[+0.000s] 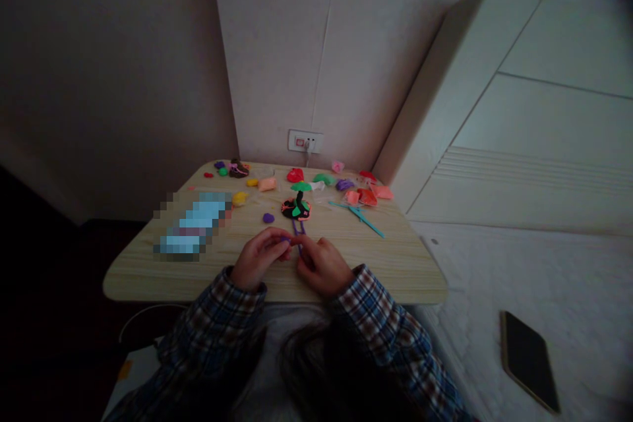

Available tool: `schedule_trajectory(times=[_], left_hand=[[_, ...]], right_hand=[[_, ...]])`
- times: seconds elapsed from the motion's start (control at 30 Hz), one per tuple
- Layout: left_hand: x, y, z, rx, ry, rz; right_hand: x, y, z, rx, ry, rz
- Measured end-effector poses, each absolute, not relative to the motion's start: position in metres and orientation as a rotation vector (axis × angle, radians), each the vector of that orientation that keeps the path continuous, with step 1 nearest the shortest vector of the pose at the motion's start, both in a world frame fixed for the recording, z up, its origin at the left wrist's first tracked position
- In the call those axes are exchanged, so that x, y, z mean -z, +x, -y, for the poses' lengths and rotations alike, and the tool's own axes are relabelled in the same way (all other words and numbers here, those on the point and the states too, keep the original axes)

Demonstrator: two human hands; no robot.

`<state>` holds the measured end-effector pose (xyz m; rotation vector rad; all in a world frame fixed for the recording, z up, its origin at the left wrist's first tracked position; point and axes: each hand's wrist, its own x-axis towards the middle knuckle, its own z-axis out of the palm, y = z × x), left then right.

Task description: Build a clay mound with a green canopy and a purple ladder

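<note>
My two hands, near the front of the bench (395, 270), almost together at the fingertips: left hand (261, 254), fingers pinched on a purple piece (285, 239), small and presumably held that way because it is soft and would flatten in a full grip; right hand (322, 265), forefinger extended to the same spot, perhaps to steady or shape it, though I cannot tell whether it grips anything. Just beyond, a purple ladder-like strip (299, 227), lying on the wood, its far end at the black model (291, 209), its near end hidden by my right hand. The model, with green leaves and a green canopy (301, 186), stands directly ahead of me, likely for easy comparison. One purple lump (268, 218), left of the model, probably within reach as stock. Turquoise tools (366, 222), two, slender, right of the model. Coloured packets, including red (295, 175) and green (324, 179), along the back, seemingly kept out of the working space; a dark brown piece (239, 170) in the far left corner. Pale-blue pixelated rectangle (198, 224), left, contents unreadable. Surface: light wood grain, rounded corners. Room: dim; plain wall (277, 46) with socket (305, 141) and plug; to the right, white panelled headboard (494, 125), quilted mattress (469, 264), dark phone (529, 359) lying on it.
</note>
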<state>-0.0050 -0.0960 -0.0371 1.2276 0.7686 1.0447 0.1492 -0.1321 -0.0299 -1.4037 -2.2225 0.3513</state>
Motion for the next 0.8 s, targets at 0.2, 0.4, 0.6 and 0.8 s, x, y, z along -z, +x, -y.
schedule_trajectory(times=[0.2, 0.4, 0.6, 0.8], left_hand=[[0.0385, -0.0048, 0.0958, -1.064, 1.22, -0.752], [0.0347, -0.0054, 0.0963, -1.04, 1.222, -0.772], [0.0298, -0.0067, 0.0966, -0.964, 1.336, -0.825], [0.03, -0.0063, 0.0955, -0.954, 1.329, -0.8]], right_hand=[[0.0328, 0.1503, 0.1334, -0.313, -1.296, 2.186], [0.0307, 0.1524, 0.1351, -0.297, -1.231, 1.998], [0.0347, 0.1532, 0.132, -0.427, -1.112, 1.928], [0.036, 0.1542, 0.1324, -0.365, -1.077, 1.949]])
